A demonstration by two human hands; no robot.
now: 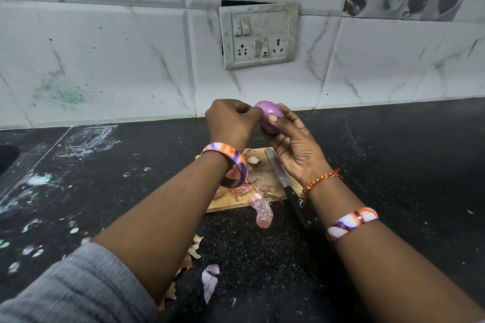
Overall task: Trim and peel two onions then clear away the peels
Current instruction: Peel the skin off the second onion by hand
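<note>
Left hand (231,119) fingers curled at the onion's left flank, seemingly pinching a bit of skin there, though the pinch point itself is hidden behind the knuckles. Onion (269,118) held in the air above the far edge of the cutting board (265,178), near the wall, looking mostly peeled; long axis not readable. Right hand (294,144) cupping it from below and right, thumb pressed on the front face, so any pull probably goes leftward against that hold; knife (286,186) idle on the board.

A switch-and-socket panel (258,34) sits on the marbled tile wall (105,55).
</note>
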